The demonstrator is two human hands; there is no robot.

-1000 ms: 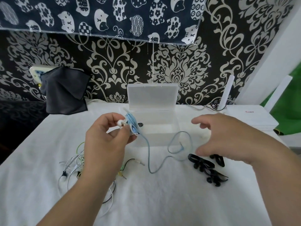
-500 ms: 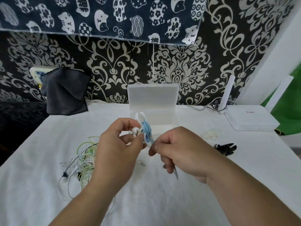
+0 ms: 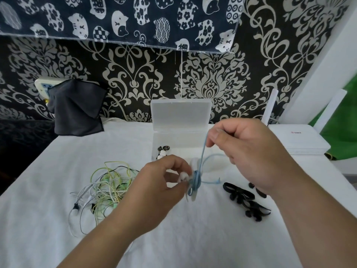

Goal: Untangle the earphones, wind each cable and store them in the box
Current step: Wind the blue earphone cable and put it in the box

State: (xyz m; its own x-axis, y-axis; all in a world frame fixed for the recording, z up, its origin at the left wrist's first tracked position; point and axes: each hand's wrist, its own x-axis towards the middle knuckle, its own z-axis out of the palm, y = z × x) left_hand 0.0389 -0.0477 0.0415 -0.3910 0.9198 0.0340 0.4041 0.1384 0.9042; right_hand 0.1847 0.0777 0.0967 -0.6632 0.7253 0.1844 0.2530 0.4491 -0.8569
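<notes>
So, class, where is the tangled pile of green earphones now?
In the head view, the tangled pile lies on the white cloth, just left of the left hand, below-left of the clear box.

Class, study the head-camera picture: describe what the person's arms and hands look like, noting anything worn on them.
The left hand and right hand are bare: no gloves, rings or bracelets show, and no watch at either wrist. Both forearms are uncovered down to the frame's edge, with no sleeve in view. The nails that show are short and unpainted.
</notes>
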